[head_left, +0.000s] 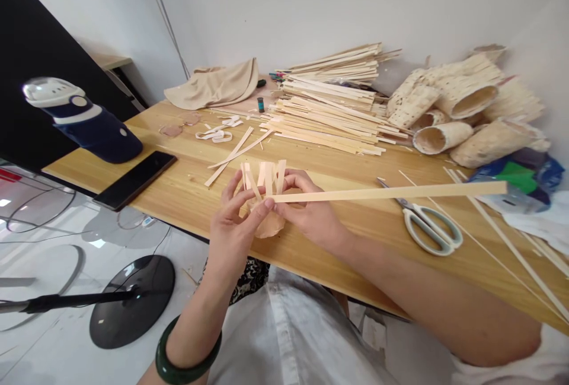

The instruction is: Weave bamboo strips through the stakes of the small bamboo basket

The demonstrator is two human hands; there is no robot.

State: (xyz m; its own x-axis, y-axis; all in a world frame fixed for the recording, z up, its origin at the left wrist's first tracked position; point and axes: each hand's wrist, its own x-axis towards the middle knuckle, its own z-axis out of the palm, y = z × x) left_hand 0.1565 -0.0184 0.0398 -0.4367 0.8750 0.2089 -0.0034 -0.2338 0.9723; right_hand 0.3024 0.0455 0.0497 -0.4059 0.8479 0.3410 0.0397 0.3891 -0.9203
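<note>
Both my hands hold a small woven piece of pale wooden strips (265, 188) above the near edge of the wooden table (338, 195). My left hand (235, 219) pinches it from the left, thumb pressed on the weave, other fingers raised. My right hand (306, 210) grips it from the right, fingers curled around the upright strips. One long wooden strip (391, 193) runs from the weave out to the right, over the scissors. A green bangle (186, 355) sits on my left wrist.
White-handled scissors (427, 222) lie to the right. A heap of wooden strips (329, 103) and woven tubes (462, 112) fill the back. A phone (136, 178), a navy bottle (84, 121), beige cloth (216, 85) and loose strips (235, 148) lie left. Thin sticks (511, 248) lie on the right side.
</note>
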